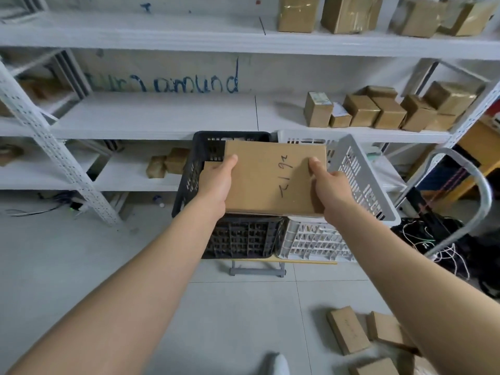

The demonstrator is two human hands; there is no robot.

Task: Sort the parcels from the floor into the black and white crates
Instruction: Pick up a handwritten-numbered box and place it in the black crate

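Your left hand [216, 182] and right hand [328, 188] grip the cardboard parcel [270, 180] by its sides, over the seam between the black crate [189, 180] and the white crate [357, 180]. Let go here and it may snag on both rims or fall into the wrong crate.

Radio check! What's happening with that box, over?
Left hand, right hand gripping parcel by sides. Held where black crate meets white crate. Floor parcels waiting. Nothing blocking.
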